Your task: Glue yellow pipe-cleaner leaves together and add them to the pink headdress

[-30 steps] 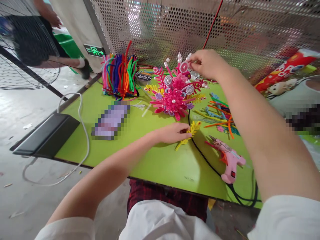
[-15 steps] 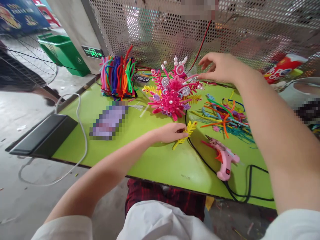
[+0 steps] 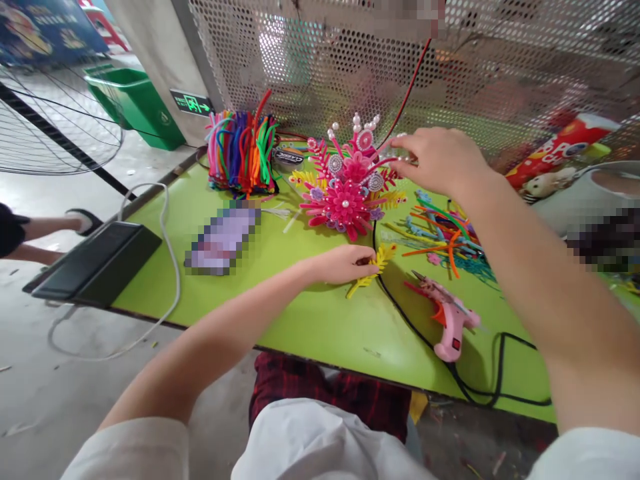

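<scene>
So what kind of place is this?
Probably a craft workshop: there's a beaded pink flower decoration, a pink glue gun and a green exit sign, which suggests a workplace rather than a home.

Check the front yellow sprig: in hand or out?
In hand: the left hand grips the front yellow sprig near its middle, with leafy tip and stem end showing on either side of the grip.

The flower ornament (image 3: 346, 205) stands on the surface (image 3: 300, 320), before the mesh panel (image 3: 320, 67). Left of it sits the stem bundle (image 3: 240, 157); right of it, the loose stems (image 3: 453, 247), with the glue gun (image 3: 453, 327) nearer the front edge. Before the ornament, left of the glue gun, the sprig (image 3: 385, 257) lies in the left grip (image 3: 347, 263). The bin (image 3: 150, 113) stands beyond the surface's back-left corner.
</scene>
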Demonstrator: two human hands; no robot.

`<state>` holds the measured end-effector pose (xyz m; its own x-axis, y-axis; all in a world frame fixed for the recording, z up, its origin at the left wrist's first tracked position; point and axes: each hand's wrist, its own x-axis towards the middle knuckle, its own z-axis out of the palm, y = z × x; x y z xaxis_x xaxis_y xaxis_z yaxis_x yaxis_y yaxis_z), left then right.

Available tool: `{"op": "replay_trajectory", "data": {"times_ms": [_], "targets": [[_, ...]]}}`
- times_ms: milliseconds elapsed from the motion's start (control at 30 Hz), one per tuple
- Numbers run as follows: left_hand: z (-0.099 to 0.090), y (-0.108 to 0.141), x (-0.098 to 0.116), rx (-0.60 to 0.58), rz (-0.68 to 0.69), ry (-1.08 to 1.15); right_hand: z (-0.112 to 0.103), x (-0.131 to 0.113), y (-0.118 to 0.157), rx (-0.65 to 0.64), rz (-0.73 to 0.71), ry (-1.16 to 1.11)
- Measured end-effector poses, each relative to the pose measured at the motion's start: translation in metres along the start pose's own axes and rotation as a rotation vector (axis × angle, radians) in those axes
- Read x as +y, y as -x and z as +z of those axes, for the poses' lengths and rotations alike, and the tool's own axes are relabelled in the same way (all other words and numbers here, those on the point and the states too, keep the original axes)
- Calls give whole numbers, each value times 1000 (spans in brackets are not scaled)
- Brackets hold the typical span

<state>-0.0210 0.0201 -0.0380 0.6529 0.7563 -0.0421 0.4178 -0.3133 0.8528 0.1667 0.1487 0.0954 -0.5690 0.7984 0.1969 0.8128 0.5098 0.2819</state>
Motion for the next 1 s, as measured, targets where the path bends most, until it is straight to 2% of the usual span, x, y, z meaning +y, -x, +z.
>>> {"op": "replay_trajectory", "data": {"times_ms": [167,300,467,600,667,733,867,900,933,1000], "targets": [[1,-2,-3,-2,-3,-20,6,4,-19,91,-49,-26],[0,-1,0,-3,3,-30,20,7,-45,61,-91,-53],[-5,3,5,0,-27,-56,33,-2,-74,15,26,-242],[-7,4,7,40,-52,-57,29,-5,-70,29,105,-337],[-8,4,6,61,-61,-63,27,2,-52,64,129,-389],[-8,4,4,88,-64,-67,28,17,-19,132,167,-431],[-6,1,1,124,-102,-41,49,55,79,273,330,-512],[-5,0,0,127,-115,-32,57,63,105,253,397,-501],[-4,-1,0,133,-124,-19,66,69,130,182,471,-468],[0,-3,-1,163,-126,26,82,73,171,91,526,-437]]}}
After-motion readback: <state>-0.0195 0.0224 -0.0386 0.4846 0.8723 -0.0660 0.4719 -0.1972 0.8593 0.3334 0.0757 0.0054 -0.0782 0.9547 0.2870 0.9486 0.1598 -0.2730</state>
